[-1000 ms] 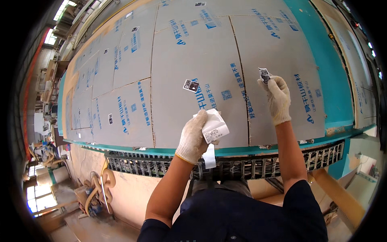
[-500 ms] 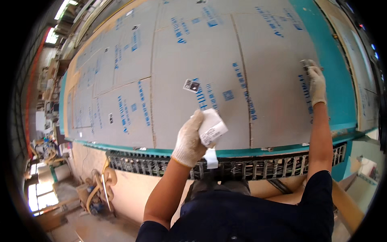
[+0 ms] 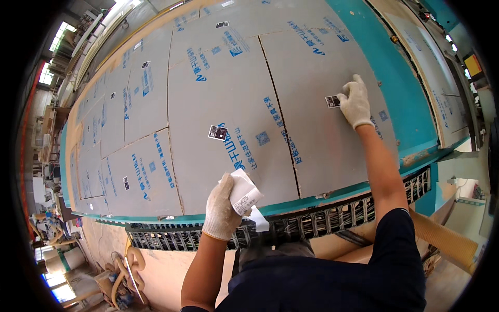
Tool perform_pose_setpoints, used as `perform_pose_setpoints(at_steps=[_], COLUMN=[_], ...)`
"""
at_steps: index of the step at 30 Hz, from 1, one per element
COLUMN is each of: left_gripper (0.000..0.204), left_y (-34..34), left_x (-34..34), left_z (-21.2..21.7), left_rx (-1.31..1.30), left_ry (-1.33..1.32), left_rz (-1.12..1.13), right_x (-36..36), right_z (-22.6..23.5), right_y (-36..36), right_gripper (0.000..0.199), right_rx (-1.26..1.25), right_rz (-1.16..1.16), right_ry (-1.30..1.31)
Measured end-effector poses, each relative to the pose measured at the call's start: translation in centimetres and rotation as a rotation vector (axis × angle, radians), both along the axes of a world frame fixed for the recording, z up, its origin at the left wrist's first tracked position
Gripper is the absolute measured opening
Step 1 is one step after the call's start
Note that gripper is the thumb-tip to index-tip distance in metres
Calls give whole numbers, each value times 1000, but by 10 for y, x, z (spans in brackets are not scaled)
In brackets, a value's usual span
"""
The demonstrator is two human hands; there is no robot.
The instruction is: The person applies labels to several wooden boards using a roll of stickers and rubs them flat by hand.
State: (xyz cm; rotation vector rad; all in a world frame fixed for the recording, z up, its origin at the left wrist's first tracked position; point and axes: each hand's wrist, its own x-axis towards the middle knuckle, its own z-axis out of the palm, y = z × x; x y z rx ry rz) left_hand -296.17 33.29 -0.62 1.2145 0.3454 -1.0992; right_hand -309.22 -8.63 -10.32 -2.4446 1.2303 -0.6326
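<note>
1. Head view, against the earlier frames: the right hand (image 3: 355, 103) has come back leftward and nearer from the far right of the grey panel (image 3: 332, 130), where it reached half a second ago. It now lies flat on that panel, gloved fingers (image 3: 347, 99) together and pressing the right edge of a small black-and-white label (image 3: 332, 101).

2. The left hand (image 3: 223, 208) has hardly moved — it stays at the near edge of the counter (image 3: 410, 104), fingers clamped on a white roll of labels (image 3: 243, 193), with a strip of backing paper (image 3: 260, 224) hanging down from it.

3. Another label (image 3: 218, 132) sits as before on the middle panel (image 3: 223, 119), left of the seam (image 3: 280, 119) that parts the two panels and well apart from both hands.

4. Edges: the teal counter rim runs along the near side just beyond the left hand and shows as a broad bare band to the right of the right-hand panel. Below the near rim a black grid of rollers (image 3: 312, 223) spans the counter's width.

5. Room: between the hands lies open grey sheet, crossed only by the seam. Farther left more panels stretch away, each with a small label — for instance one on the near left panel (image 3: 126, 183).
</note>
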Motion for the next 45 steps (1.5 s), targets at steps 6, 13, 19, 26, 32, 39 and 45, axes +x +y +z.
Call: perform_pose_setpoints(at_steps=[6, 13, 19, 26, 32, 39, 45], left_gripper=[44, 44, 45, 34, 36, 39, 39], left_y=[10, 24, 84, 223, 409, 563, 681], left_x=[-6, -15, -18, -12, -30, -35, -8], left_z=[1, -3, 19, 39, 34, 49, 46], left_rx=[82, 12, -86, -220, -116, 119, 77], left_ry=[42, 33, -132, -301, -392, -629, -1035], left_rz=[55, 4, 34, 199, 392, 467, 294], right_x=[-21, -12, 16, 15, 66, 100, 153], right_z=[-23, -6, 27, 47, 84, 119, 102], right_y=[69, 87, 71, 192, 526, 796, 960], right_gripper=[68, 74, 65, 54, 41, 21, 28], right_rx=[-290, -167, -75, 237, 870, 463, 1073], right_rz=[245, 341, 258, 342, 910, 1434, 1252], right_ry=[181, 324, 324, 198, -38, -121, -34])
